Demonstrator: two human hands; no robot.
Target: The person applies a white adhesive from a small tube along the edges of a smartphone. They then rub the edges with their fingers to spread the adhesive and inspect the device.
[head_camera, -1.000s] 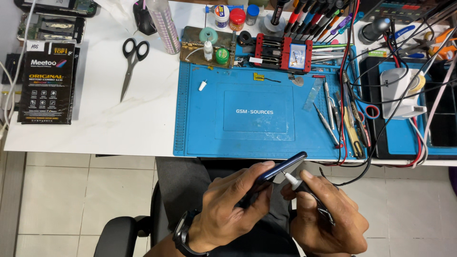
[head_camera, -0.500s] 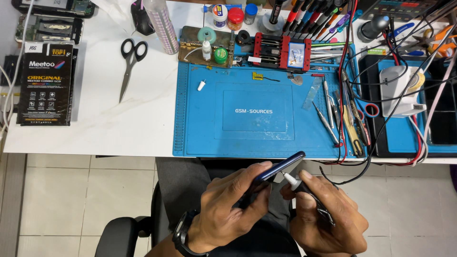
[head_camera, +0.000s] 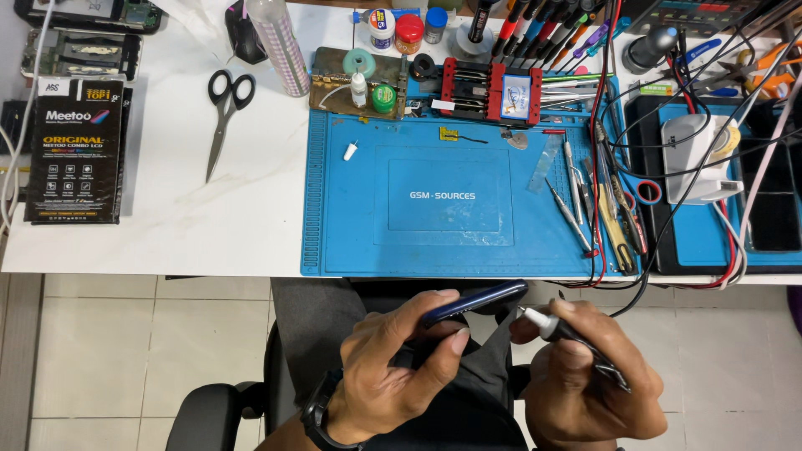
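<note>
Phone (head_camera: 474, 302) edge-on, apparently pointing upper-right.

Left hand (head_camera: 393, 367): bare, no rings or glove visible.
Right hand (head_camera: 585, 380): bare, no rings or glove visible.
Left wrist: black wristwatch (head_camera: 316, 415) with a dark band.
Forearms: bare, no sleeves in view.
Legs: dark grey trousers (head_camera: 326, 321), seen from above on the lap.
</note>
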